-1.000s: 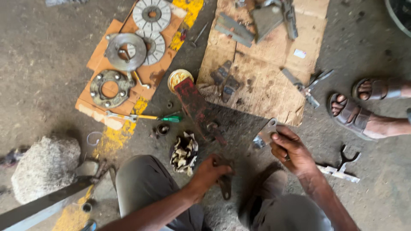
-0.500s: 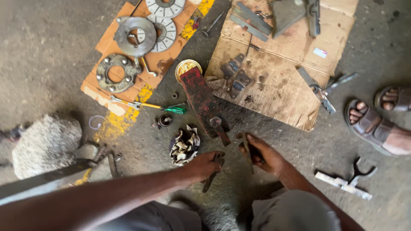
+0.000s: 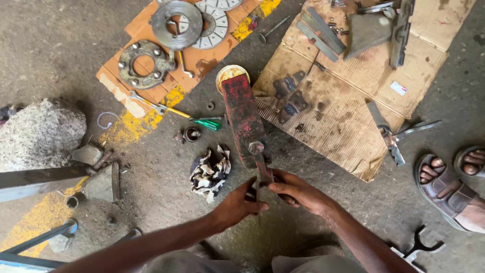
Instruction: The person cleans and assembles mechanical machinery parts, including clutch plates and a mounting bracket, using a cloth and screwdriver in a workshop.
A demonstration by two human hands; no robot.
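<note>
A long red metal part point(image 3: 243, 117) with a bolt on it lies on the concrete floor, pointing toward me. Both my hands grip its near, darker end. My left hand point(image 3: 237, 205) closes on it from the left. From the right, my right hand point(image 3: 299, 192) wraps around the same end. A crumpled patterned rag point(image 3: 209, 171) lies just left of the part. What my fingers cover at the tip is hidden.
Orange cardboard point(image 3: 199, 60) at the back left holds clutch discs and a ring plate point(image 3: 145, 63). A green-handled screwdriver point(image 3: 194, 119) lies near it. Brown cardboard point(image 3: 353, 96) carries metal pieces and pliers point(image 3: 391, 135). Another person's sandalled feet point(image 3: 444, 184) are at the right. A stone point(image 3: 40, 134) sits at the left.
My hands have come together from apart onto the near end of the red part. The view has shifted, so everything now sits lower and more to the right.
</note>
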